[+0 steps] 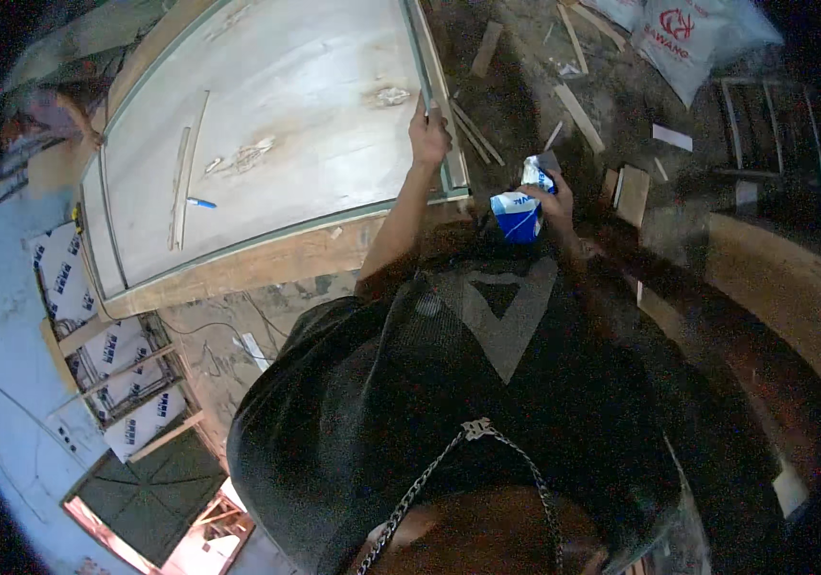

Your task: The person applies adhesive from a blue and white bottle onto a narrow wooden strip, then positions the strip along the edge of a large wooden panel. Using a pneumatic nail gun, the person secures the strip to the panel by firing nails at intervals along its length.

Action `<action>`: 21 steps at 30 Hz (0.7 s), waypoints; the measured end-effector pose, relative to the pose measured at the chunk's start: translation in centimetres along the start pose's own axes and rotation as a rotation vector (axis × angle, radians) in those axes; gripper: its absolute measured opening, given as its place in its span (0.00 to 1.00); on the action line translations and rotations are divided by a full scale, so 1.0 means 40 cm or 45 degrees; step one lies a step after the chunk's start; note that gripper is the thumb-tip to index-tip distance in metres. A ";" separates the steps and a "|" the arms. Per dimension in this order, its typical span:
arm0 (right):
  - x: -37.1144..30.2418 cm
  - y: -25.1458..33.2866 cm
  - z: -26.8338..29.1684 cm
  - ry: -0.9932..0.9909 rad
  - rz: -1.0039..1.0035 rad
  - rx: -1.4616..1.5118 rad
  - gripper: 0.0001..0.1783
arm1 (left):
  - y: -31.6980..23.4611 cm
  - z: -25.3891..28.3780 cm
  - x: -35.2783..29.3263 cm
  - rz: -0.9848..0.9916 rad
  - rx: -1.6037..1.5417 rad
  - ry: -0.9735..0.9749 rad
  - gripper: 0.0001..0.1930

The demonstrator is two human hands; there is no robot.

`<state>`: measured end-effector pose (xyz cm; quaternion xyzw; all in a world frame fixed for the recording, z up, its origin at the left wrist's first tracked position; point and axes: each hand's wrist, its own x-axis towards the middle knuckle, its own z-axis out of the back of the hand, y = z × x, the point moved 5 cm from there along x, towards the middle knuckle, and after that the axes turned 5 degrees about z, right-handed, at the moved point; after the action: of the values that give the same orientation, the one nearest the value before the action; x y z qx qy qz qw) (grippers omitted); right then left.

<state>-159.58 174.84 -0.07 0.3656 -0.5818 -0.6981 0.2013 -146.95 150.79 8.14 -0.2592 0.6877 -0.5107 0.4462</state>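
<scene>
A large white panel [305, 125] with grey-green edging strips lies in front of me, its face smeared with brownish patches. At its right edge, my left hand [430, 139] is closed over the grey-green strip [414, 43]. A small greyish piece shows at its fingers, too unclear to name. Just right of the panel's near corner, my right hand [556, 199] is closed round a crumpled blue and white packet [518, 217]. A flat grey blade-like piece [547, 161] sticks up beside the packet's top.
Thin wood strips [187, 172] and a blue marker [201, 203] lie on the panel. Another person's hand [94, 140] touches its far left edge. Wood offcuts [580, 117] litter the floor at right, near white sacks [679, 43]. A cable [201, 327] crosses the floor at left.
</scene>
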 end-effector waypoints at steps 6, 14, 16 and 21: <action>-0.058 0.187 0.005 -0.123 0.029 0.040 0.29 | 0.005 -0.011 0.008 -0.011 -0.112 0.098 0.26; -0.041 0.132 -0.059 0.486 0.106 0.228 0.33 | -0.011 -0.047 0.020 -0.036 -0.123 0.182 0.23; -0.030 0.138 -0.080 0.508 0.118 0.164 0.32 | -0.021 -0.048 0.014 -0.049 -0.062 0.141 0.23; 0.031 0.016 -0.130 0.618 0.288 0.084 0.35 | -0.013 0.001 0.014 -0.127 0.076 0.038 0.28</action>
<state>-156.62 170.34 -0.09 0.4614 -0.5760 -0.5438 0.3996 -147.23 150.13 8.42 -0.2723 0.6650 -0.5564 0.4173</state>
